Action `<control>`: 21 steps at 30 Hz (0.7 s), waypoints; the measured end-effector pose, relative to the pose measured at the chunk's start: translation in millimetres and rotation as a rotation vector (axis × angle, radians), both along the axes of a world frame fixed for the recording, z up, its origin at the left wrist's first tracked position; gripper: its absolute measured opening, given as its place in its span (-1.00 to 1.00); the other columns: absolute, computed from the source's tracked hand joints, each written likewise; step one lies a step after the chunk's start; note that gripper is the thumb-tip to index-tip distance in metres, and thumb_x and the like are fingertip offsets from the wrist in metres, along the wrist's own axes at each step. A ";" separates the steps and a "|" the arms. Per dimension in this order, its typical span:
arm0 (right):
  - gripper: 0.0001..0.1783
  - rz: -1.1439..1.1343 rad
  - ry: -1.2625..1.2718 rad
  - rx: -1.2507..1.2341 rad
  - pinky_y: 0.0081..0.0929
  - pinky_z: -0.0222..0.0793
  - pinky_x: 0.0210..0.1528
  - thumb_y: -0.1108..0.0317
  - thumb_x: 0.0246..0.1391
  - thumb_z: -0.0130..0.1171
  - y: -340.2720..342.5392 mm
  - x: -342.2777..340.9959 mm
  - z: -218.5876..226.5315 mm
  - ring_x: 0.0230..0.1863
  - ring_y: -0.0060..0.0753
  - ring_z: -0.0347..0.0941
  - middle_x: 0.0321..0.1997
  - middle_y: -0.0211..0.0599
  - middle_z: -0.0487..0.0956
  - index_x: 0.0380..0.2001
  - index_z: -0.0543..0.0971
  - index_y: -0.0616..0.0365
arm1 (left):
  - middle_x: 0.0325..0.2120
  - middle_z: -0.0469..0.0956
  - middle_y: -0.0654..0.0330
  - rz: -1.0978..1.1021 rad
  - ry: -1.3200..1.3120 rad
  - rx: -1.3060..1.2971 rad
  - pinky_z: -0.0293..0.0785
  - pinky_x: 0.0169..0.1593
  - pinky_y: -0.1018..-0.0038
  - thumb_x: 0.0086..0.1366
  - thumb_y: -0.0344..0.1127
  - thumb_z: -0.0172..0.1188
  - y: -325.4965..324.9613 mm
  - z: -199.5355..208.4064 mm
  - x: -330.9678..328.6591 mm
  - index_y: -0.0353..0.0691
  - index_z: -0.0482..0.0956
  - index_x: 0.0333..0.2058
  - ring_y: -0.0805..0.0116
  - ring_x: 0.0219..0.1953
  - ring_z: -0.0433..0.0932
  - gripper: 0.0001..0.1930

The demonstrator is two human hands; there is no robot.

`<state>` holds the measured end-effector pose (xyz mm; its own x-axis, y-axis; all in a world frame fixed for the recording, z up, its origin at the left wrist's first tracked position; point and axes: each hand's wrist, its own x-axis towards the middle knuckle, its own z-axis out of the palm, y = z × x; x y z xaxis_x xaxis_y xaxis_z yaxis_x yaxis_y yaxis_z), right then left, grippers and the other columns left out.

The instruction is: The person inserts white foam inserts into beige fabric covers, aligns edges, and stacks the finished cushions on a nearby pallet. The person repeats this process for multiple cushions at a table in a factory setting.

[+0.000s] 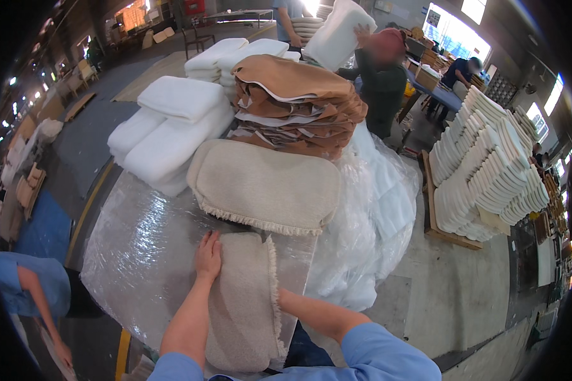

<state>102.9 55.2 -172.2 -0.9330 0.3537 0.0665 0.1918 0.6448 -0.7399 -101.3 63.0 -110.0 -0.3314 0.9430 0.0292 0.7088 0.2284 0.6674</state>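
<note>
A beige woven cushion cover [243,301] with a frayed, fringed edge lies lengthwise in front of me on the plastic-wrapped table. My left hand [208,256] rests along its left side near the far end, fingers stretched out. From the right, my right forearm [318,312] reaches to the fringed edge. My right hand disappears behind or inside the cover there, so its fingers are hidden. Just beyond lies another beige fabric piece [267,184], wider and set crosswise, its fringe toward me.
Brown cut fabric [299,95] is piled behind, with folded white padding [181,101] to its left. Clear plastic sheeting [368,241] hangs off the table's right side. A pallet of stacked white cushions [483,171] stands farther right. Other people work behind and at the left.
</note>
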 end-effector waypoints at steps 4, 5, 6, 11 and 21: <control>-0.30 0.031 0.008 -0.006 -0.01 -0.05 0.66 -0.01 0.20 0.22 -2.8 -9.1 6.4 0.56 0.01 0.25 0.49 -0.14 0.48 0.38 0.54 -0.01 | 0.41 0.44 0.00 0.047 -0.018 0.052 0.32 0.45 0.14 0.59 -0.11 0.02 -8.3 -5.5 -13.4 0.00 0.57 0.34 -0.10 0.42 0.40 -0.55; -0.30 0.031 0.002 -0.007 -0.01 -0.05 0.66 -0.01 0.20 0.22 -1.6 -7.9 6.6 0.56 0.02 0.25 0.49 -0.14 0.48 0.38 0.54 -0.01 | 0.41 0.44 0.00 0.045 -0.021 0.056 0.32 0.45 0.14 0.59 -0.11 0.02 -7.3 -6.0 -13.3 -0.01 0.57 0.34 -0.10 0.42 0.40 -0.55; -0.30 0.032 -0.005 -0.009 -0.01 -0.05 0.66 0.00 0.20 0.22 -1.5 -8.5 6.9 0.57 0.02 0.24 0.49 -0.14 0.47 0.38 0.54 -0.01 | 0.41 0.44 -0.01 0.044 -0.024 0.059 0.32 0.45 0.15 0.59 -0.12 0.02 -6.7 -6.5 -13.2 -0.02 0.57 0.34 -0.10 0.42 0.40 -0.55; -0.30 0.024 0.001 -0.017 -0.01 -0.05 0.66 0.00 0.20 0.22 -0.8 -2.9 2.5 0.57 0.02 0.24 0.50 -0.14 0.47 0.38 0.54 -0.01 | 0.44 0.39 -0.07 0.005 -0.033 0.027 0.24 0.50 0.18 0.61 -0.11 -0.02 -3.8 -4.2 -12.3 -0.06 0.54 0.37 -0.10 0.47 0.34 -0.53; -0.29 0.034 -0.008 -0.045 0.00 -0.05 0.66 0.00 0.20 0.22 -7.3 6.8 1.4 0.57 0.03 0.23 0.50 -0.15 0.47 0.39 0.53 -0.01 | 0.43 0.39 -0.11 0.014 -0.050 0.050 0.23 0.51 0.18 0.62 -0.15 -0.04 -9.6 -8.2 -17.0 -0.11 0.53 0.37 -0.11 0.46 0.34 -0.54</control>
